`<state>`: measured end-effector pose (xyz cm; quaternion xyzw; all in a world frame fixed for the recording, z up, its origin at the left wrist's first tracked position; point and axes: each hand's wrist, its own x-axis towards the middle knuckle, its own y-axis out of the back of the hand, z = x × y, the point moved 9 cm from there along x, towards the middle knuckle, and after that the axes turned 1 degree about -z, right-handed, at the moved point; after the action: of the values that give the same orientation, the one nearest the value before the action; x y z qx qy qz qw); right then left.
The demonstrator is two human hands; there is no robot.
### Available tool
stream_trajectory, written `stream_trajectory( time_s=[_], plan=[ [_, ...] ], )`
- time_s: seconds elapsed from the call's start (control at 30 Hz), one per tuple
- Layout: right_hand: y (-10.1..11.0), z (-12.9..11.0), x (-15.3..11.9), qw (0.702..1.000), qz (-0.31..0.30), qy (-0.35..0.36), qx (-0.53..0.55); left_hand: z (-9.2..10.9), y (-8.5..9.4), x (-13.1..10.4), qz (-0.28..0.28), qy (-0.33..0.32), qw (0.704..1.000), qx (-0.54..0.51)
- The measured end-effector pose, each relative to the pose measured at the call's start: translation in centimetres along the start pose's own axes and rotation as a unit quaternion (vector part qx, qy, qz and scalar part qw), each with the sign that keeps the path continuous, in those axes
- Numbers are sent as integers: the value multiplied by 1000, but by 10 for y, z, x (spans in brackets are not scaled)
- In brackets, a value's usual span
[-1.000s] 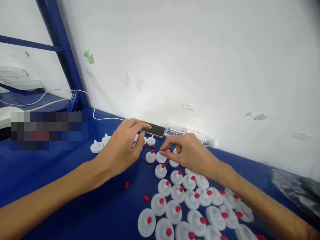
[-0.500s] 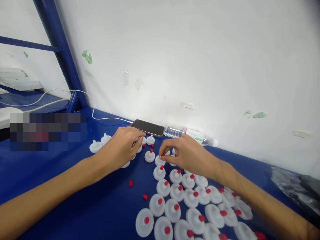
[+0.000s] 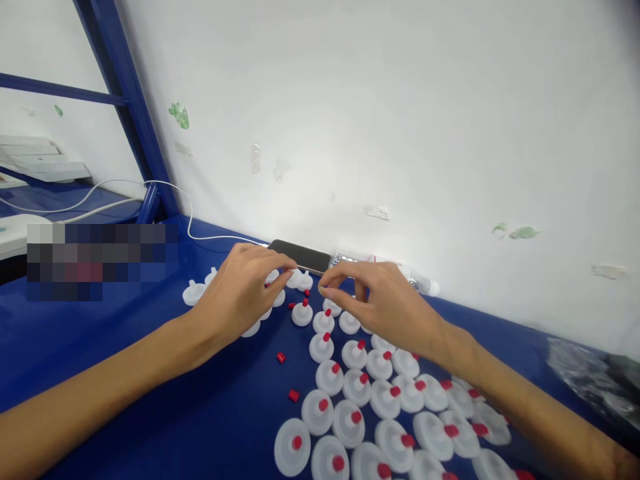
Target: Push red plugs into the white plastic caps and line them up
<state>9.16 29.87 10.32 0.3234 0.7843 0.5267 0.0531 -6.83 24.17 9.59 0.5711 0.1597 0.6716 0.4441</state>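
Observation:
My left hand (image 3: pixel 243 283) hovers over several white discs with spouts, thumb and index finger pinched together beside a white disc (image 3: pixel 304 281). Whatever is between those fingertips is hidden. Facing it, my right hand (image 3: pixel 390 300) is raised just above a white disc with a red cap (image 3: pixel 324 323) on its spout. Its thumb and index tips meet in a pinch, and nothing shows between them. Loose red caps lie on the blue table, one red cap (image 3: pixel 281 357) in the middle and another red cap (image 3: pixel 294 396) nearer me. Rows of red-capped discs (image 3: pixel 349 424) spread below my right forearm.
Against the wall lie a phone (image 3: pixel 300 256) on a white cable (image 3: pixel 220 236) and a clear plastic bottle (image 3: pixel 425 285). Crumpled clear plastic (image 3: pixel 580 373) is at the right edge. A blue metal frame (image 3: pixel 143 133) rises at the left.
My right hand has lifted off the capped disc and moved slightly up. My left hand stays near the same discs. The loose red cap in the middle has shifted right in view.

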Motion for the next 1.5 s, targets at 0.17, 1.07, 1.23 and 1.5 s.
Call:
stream_trajectory(
  time_s=[0.17, 1.07, 1.23, 1.5],
  plan=[
    [2, 1, -1, 999, 30, -13, -3, 20, 20, -1, 43, 31, 992, -115],
    [11, -4, -4, 997, 50, -19, -55, 31, -38, -38, -338, -115, 934, -27],
    [9, -4, -4, 997, 46, -14, -68, 39, -10, -12, -206, -91, 973, -51],
    [8, -4, -3, 995, 43, -10, -91, 29, 23, 6, -23, -44, 989, -138]
  ],
)
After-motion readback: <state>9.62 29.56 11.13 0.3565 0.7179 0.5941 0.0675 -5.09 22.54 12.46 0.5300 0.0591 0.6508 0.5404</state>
